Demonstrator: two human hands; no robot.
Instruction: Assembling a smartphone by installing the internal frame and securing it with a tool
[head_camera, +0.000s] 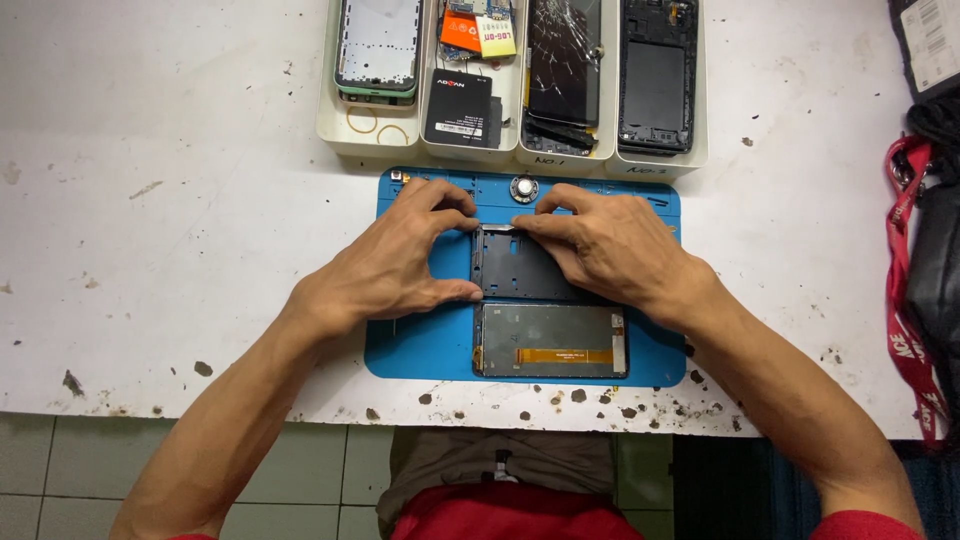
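Your two hands meet on one dark phone frame (515, 268), which lies flat in the middle of the blue work mat (420, 350). Your left hand (400, 262) curls around the frame's left edge, thumb pressed on the near-left corner and fingers bent onto the far-left corner. Your right hand (605, 245) lies over its right side, fingers partly closed and pinching along the far edge.

Just near of the frame lies one display panel (550, 340), face down, grey, with an orange ribbon cable across it. One small round silver part (524, 188) sits at the mat's far edge.

Beyond the mat stand four cream trays (350, 125) side by side. The leftmost holds one green-edged phone shell (377, 48). The second holds one black battery (462, 108) with a light label, plus an orange tag (461, 32) and a yellow tag (496, 38) further back. The third holds one cracked screen (565, 65). The fourth holds one black phone body (657, 75).

At the far right edge hang a red lanyard (905, 300) and a black bag (940, 260).
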